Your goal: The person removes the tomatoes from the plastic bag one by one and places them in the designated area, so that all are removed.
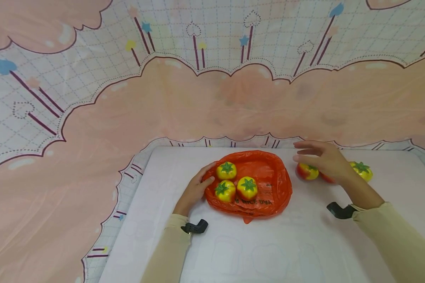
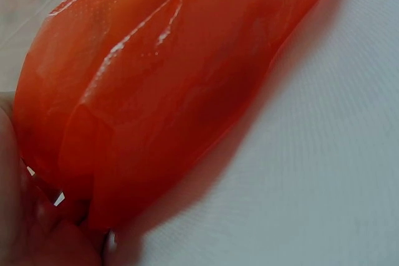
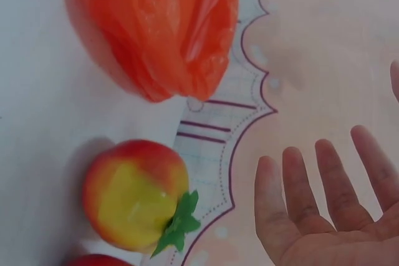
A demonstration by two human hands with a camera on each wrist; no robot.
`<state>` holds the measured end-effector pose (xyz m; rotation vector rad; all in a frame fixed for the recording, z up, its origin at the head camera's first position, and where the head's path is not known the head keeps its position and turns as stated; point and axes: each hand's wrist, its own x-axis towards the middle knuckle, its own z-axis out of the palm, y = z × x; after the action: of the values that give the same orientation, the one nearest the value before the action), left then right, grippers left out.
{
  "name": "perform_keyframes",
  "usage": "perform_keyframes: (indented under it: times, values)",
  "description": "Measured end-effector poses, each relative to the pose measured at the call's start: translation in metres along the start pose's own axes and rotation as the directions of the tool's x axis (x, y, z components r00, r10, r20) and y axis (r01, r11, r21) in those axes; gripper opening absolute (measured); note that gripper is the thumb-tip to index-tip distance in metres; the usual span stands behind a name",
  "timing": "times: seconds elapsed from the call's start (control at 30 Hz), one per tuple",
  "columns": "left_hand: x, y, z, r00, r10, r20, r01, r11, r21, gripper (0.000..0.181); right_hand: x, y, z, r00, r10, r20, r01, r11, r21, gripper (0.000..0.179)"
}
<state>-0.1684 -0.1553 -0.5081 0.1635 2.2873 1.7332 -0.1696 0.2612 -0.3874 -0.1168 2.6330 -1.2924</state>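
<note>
A red plastic bag lies with its mouth spread wide, holding three red-and-yellow toy fruits with green leafy tops. My left hand grips the bag's left rim, thumb over the edge; its fingers are mostly hidden behind the plastic. To the right of the bag, my right hand hovers with fingers extended, holding nothing. Beneath and beside it are more such fruits: one toy fruit at the left, a partly covered one, and another at the right. The right wrist view shows the spread fingers apart from the nearest fruit.
Everything rests on a white table, whose back edge runs just behind the bag. A pink and white printed cloth hangs behind it. Black straps with camera mounts sit on both wrists.
</note>
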Motion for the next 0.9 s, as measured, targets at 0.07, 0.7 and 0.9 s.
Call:
perform_keyframes:
  times: [0.07, 0.7, 0.9]
  values:
    - [0.000, 0.000, 0.000, 1.000, -0.001, 0.001, 0.001, 1.000, 0.000, 0.047, 0.001, -0.002, 0.003, 1.000, -0.011, 0.005, 0.011, 1.000, 0.006, 0.070]
    - [-0.001, -0.002, -0.002, 1.000, 0.006, 0.002, -0.006, 1.000, 0.009, 0.048, 0.011, -0.012, 0.027, 0.993, -0.057, 0.099, 0.050, 0.996, 0.068, 0.061]
    - [-0.002, -0.001, -0.002, 1.000, -0.002, 0.006, 0.002, 1.000, 0.014, 0.047, 0.015, -0.016, 0.035, 0.990, -0.090, 0.106, 0.084, 0.995, 0.059, 0.060]
